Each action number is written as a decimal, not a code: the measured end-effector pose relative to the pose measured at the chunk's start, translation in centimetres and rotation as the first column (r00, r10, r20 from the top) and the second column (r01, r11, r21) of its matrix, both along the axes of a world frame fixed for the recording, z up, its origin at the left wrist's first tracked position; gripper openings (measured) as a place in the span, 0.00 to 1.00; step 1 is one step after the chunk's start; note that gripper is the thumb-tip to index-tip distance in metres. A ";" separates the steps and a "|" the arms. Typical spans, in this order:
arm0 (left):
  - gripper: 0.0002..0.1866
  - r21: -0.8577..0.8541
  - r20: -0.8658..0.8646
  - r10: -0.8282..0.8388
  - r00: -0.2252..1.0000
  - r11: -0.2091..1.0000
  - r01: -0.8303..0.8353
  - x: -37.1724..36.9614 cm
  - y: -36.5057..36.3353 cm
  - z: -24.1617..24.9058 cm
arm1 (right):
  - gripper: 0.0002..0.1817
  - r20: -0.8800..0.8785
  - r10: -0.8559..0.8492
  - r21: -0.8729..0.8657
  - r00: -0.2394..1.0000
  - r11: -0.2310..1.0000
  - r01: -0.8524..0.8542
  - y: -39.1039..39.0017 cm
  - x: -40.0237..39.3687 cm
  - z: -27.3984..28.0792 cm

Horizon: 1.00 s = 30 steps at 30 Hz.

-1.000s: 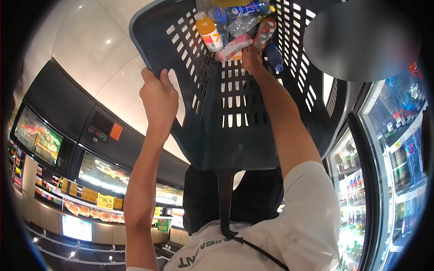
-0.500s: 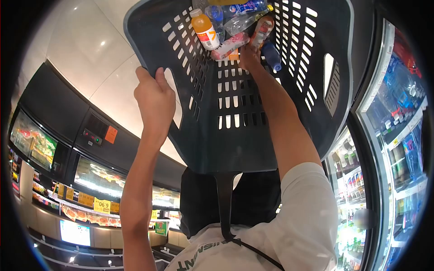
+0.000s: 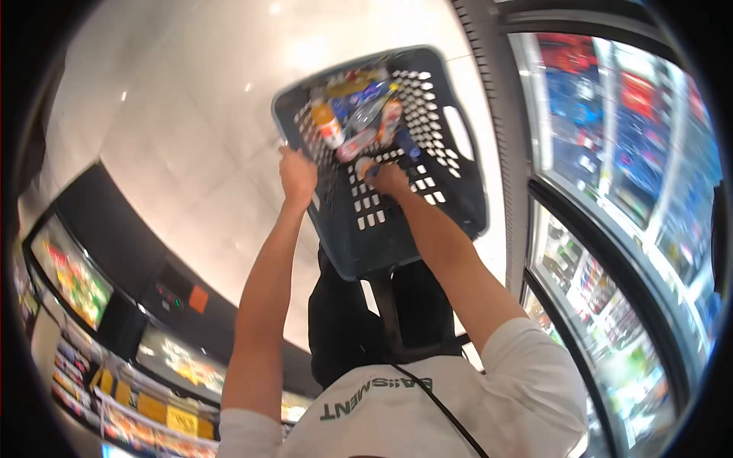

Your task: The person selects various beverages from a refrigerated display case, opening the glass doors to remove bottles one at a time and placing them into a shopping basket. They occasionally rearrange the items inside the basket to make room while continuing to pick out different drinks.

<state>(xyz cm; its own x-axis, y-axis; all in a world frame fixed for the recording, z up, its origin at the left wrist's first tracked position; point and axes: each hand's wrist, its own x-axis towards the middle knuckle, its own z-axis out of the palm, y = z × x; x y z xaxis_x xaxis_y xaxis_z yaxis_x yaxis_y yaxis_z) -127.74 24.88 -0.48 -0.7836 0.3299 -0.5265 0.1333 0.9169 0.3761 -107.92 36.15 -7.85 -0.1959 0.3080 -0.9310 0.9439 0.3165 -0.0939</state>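
My left hand (image 3: 297, 176) is closed around the left rim of a dark grey plastic shopping basket (image 3: 359, 263) with slotted walls. Inside the basket, my right hand (image 3: 392, 180) is closed on a small orange-and-white item (image 3: 366, 167), blurred and partly covered by the fingers. Farther back lie an orange drink bottle (image 3: 327, 124) with a white label, a pink-and-white package (image 3: 356, 144), a clear bottle (image 3: 367, 113), a red-labelled bottle (image 3: 390, 120) and a dark blue bottle (image 3: 408, 143).
Glass-door drink coolers (image 3: 611, 122) with stocked shelves run along the right. At lower left stands a refrigerated display case (image 3: 179, 359) with packaged goods and yellow price tags (image 3: 182, 422). The pale tiled floor (image 3: 183, 137) lies below the basket.
The basket now appears lower and farther from the camera. My right hand has drawn back from beside the red-labelled bottle toward the near part of the basket, with the orange-and-white item in it.
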 end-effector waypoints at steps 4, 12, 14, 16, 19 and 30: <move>0.28 -0.063 0.229 -0.186 0.955 0.977 0.206 -2.0 -2.2 -3.1 | 0.31 -0.137 -0.043 0.101 0.990 0.993 0.057 2.7 0.4 16.1; 0.57 0.636 -0.335 -0.716 0.612 0.307 0.708 9.1 -1.1 35.9 | 0.23 -0.451 0.151 0.565 0.880 0.811 0.151 -1.6 7.0 54.5; 0.55 0.628 -0.491 -0.658 0.571 0.187 0.755 12.3 -1.8 41.6 | 0.24 -0.569 0.266 0.649 0.778 0.727 0.226 -4.0 9.4 59.5; 0.49 0.691 -0.429 -0.675 0.601 0.184 0.700 14.8 -2.1 43.6 | 0.26 -0.647 0.369 0.663 0.667 0.704 0.253 -6.6 11.8 62.5; 0.39 0.708 -0.432 -0.693 0.577 0.136 0.693 17.8 -3.3 44.6 | 0.27 -0.622 0.380 0.592 0.685 0.800 0.094 -8.8 16.1 66.7; 0.39 0.727 -0.012 -0.483 0.876 0.597 0.339 28.2 -16.7 44.7 | 0.38 -0.763 -0.097 0.596 0.639 -0.487 0.638 21.2 53.2 78.4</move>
